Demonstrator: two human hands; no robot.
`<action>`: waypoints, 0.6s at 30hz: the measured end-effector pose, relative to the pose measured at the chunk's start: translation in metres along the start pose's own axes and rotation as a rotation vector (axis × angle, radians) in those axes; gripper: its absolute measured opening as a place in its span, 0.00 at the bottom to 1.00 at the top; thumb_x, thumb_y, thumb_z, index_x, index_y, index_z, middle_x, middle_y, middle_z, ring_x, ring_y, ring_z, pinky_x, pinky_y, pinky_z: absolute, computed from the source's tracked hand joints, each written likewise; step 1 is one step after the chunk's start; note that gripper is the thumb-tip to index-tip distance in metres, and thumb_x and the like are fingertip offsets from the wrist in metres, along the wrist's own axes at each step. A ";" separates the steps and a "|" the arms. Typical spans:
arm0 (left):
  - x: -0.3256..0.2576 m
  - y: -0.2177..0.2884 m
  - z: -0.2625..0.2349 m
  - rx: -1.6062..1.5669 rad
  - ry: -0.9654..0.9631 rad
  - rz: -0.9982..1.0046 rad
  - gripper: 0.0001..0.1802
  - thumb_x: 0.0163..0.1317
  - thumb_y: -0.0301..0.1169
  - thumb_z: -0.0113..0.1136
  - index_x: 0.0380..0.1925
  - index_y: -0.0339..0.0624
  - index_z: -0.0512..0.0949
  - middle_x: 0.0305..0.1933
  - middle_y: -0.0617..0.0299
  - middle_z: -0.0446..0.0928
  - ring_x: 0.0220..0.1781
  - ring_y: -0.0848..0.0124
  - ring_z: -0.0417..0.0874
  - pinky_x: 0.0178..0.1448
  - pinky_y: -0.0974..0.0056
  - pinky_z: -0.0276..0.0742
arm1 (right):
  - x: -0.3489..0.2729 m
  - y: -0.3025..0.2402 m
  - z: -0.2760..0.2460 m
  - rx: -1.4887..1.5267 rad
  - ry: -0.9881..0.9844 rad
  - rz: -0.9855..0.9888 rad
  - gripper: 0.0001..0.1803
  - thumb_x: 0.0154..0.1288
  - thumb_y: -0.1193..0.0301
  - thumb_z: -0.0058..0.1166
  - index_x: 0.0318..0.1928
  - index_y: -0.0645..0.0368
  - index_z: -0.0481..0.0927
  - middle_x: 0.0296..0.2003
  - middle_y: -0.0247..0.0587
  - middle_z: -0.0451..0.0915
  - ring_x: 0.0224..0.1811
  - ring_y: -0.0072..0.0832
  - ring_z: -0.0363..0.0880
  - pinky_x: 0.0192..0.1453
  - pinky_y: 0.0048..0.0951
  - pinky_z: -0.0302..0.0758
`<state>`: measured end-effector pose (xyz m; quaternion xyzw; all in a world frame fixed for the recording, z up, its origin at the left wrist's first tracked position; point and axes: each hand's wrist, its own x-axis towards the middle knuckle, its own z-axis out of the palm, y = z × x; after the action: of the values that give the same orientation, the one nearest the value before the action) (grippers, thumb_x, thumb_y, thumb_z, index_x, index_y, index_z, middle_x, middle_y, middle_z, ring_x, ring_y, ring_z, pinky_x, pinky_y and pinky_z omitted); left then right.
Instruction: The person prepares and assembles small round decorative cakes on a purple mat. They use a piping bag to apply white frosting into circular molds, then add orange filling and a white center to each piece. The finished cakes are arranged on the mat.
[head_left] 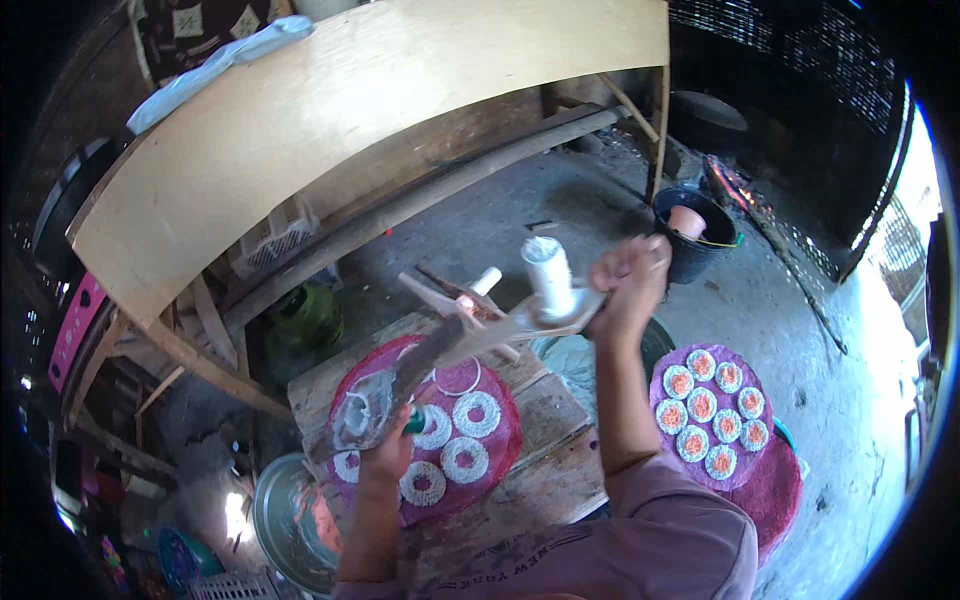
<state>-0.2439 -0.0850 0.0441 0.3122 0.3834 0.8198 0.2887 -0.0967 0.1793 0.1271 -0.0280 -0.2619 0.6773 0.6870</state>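
Note:
My right hand is closed round the far right end of a wooden lever press, next to an upright white cylinder coated in white paste. At its near left end, by a whitish cup-like part, my left hand is wrapped round the wood; a small green piece shows beside its fingers. Beneath the press, a round magenta mat carries several white rings of grainy paste and a bare thin hoop. Parts of the mat are hidden by the press and my left arm.
The mat lies on a low wooden table. To the right, another magenta mat bears white rings with orange-pink centres. A metal basin holds orange-pink stuff; white paste fills another. A black bucket and burning wood are farther back.

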 end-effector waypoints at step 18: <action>0.022 0.067 -0.088 1.929 0.126 0.588 0.20 0.58 0.27 0.62 0.52 0.39 0.76 0.54 0.51 0.77 0.55 0.56 0.76 0.61 0.55 0.69 | -0.012 0.034 -0.295 -2.516 -1.381 1.063 0.18 0.60 0.65 0.53 0.49 0.54 0.83 0.51 0.41 0.82 0.53 0.35 0.81 0.46 0.38 0.78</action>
<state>-0.3382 -0.1448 0.0594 0.4508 0.8051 0.2133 -0.3213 -0.0095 0.2639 -0.1442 -0.3508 -0.8669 0.0634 -0.3484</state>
